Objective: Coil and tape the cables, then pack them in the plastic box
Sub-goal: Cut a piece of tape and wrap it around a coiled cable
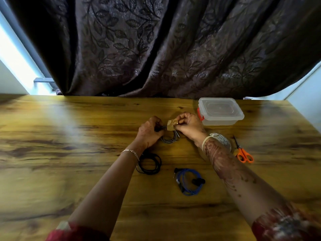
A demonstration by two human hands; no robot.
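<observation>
At the upper left of the frame a bright window [12, 54] shows beside a dark leaf-patterned curtain [165, 46], which hangs across the whole top. Below it a wooden table [60, 136] fills the rest of the picture.

Just left of centre, the left hand [150, 131] is curled round one side of a grey coil [169, 139], gripping its bunched strands. The rest of the coil hangs as a loop between the two hands, low over the table. A thin bracelet [130, 152] sits on the left wrist. Below that wrist, partly under it, a black coil [149, 164] lies flat on the table. To its right, in the lower centre, lies a blue cable [189, 182], loosely looped, with dark plugs at its ends.

At centre a brown tape strip [172, 125] lies against the top of the grey coil. The right hand [188, 125] pinches the strip's right end between thumb and curled fingers.

Right of centre, at the far edge of the table, stands the clear box [220, 111], lid on, with an orange clip on its left end. It is just beyond the right hand and apart from all three cables. Below it a tape roll [223, 140] is partly hidden behind the right wrist. Orange-handled scissors [244, 154] lie just right of the roll, blades pointing toward the upper left.
</observation>
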